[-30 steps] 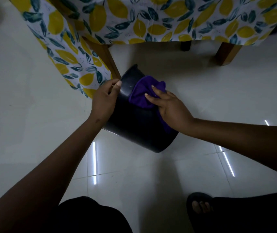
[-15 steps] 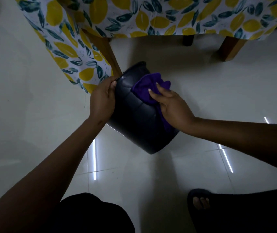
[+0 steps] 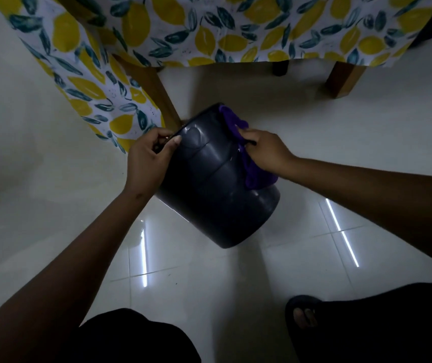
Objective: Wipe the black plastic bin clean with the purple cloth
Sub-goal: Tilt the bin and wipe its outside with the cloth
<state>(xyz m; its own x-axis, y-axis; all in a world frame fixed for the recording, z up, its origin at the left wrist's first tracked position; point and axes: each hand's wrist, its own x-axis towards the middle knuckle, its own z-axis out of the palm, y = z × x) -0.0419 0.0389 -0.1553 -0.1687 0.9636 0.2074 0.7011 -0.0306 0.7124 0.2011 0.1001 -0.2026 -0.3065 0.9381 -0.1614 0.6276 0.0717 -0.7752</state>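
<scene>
The black plastic bin lies tilted on its side above the white tiled floor, its base toward me and its mouth pointing away. My left hand grips the bin's rim at its left side. My right hand presses the purple cloth against the bin's right wall. Part of the cloth bunches near the rim above my fingers, and part hangs below my palm. The bin's inside is hidden.
A table with a lemon-print cloth stands just beyond the bin; one wooden leg is close to the bin's rim and another leg is at the right. My sandalled foot rests on the glossy floor at the lower right.
My right hand has slid the purple cloth from the top of the bin over to its right side. The bin has rolled slightly, and my left hand has shifted its grip on the rim.
</scene>
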